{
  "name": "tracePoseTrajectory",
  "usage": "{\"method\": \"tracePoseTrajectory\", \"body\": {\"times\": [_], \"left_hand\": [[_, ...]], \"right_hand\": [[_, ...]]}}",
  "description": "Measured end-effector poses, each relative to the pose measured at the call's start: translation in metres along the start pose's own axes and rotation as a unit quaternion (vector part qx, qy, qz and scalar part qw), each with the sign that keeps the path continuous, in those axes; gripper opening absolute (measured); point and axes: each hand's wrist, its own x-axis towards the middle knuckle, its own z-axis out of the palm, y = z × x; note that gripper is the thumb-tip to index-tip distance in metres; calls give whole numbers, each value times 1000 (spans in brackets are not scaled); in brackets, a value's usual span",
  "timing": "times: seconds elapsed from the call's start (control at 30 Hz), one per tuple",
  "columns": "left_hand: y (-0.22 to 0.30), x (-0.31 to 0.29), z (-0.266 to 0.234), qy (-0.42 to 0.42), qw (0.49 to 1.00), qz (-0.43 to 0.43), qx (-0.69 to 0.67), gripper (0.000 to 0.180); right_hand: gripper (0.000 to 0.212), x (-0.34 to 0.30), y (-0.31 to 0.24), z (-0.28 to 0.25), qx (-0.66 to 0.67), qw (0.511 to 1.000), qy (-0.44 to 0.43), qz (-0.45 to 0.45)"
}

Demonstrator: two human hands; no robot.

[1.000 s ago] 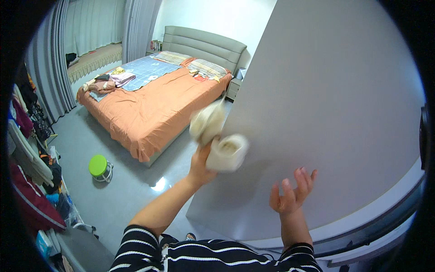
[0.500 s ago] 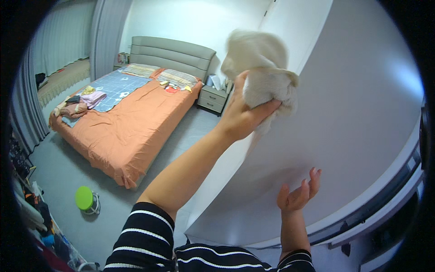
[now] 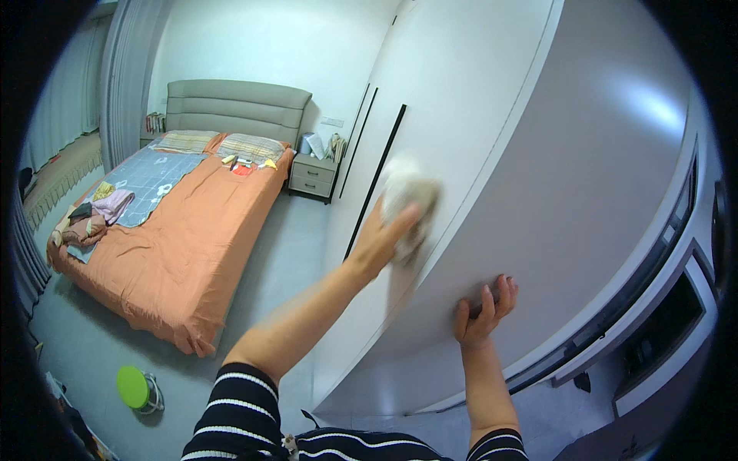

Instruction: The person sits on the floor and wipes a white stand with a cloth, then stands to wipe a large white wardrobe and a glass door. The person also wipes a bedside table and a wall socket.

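My left hand (image 3: 379,240) grips a bunched cream cloth (image 3: 409,203), blurred by motion, against or just in front of the white door of a tall wardrobe (image 3: 469,84). Its thumb lies across the cloth. Farther right, my right hand (image 3: 483,313) is at the wardrobe's smooth side panel (image 3: 553,230), fingers apart and slightly bent, holding nothing. The fingertips appear to rest on the panel. A long black handle strip (image 3: 382,170) runs down the door to the left of the cloth.
A bed (image 3: 192,238) with an orange sheet stands to the left, with folded clothes (image 3: 96,215) on its corner. Beyond it is a grey nightstand (image 3: 313,177). A green-topped stool (image 3: 134,386) stands on the floor at lower left. A dark-framed opening (image 3: 665,323) lies at right.
My left hand has brought the cloth down and left onto the wardrobe's door side. My right hand has shifted slightly up and left. The view has turned, showing more of the doors.
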Motion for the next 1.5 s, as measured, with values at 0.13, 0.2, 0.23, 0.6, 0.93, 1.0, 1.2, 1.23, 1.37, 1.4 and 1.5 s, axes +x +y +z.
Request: {"method": "tracePoseTrajectory", "body": {"times": [0.13,0.2,0.23,0.6,0.93,1.0,1.2,1.23,1.37,1.4,1.5], "left_hand": [[108,46,60,-40,968,239,60,51],[115,65,70,-33,956,291,31,46],[99,77,68,-36,971,231,-56,43],[-247,-29,-140,296,888,-318,-150,47],[146,142,93,-29,960,277,15,43],[129,160,84,11,966,256,-9,45],[-122,109,-72,247,948,-100,176,66],[-173,69,-94,283,929,-184,153,69],[-241,-64,-102,341,894,-271,102,60],[-225,-65,-98,324,908,-245,99,59],[-94,-27,-43,183,974,-99,89,43]], "right_hand": [[35,-2,-2,4,11,1000,10,3],[34,-2,-5,5,15,1000,8,3],[33,-5,0,3,-2,1000,0,1],[35,-9,-11,15,-1,1000,3,-1],[41,-12,-1,1,-44,998,-31,-22],[41,-11,-3,3,-44,998,-32,-23],[40,-14,-9,14,-28,999,-15,-2],[40,-13,-9,13,-26,1000,-14,-3],[40,-16,-3,10,-28,999,-15,-6],[40,-16,-4,11,-27,1000,-13,-7],[39,-16,-8,14,-19,1000,-20,1]]}}
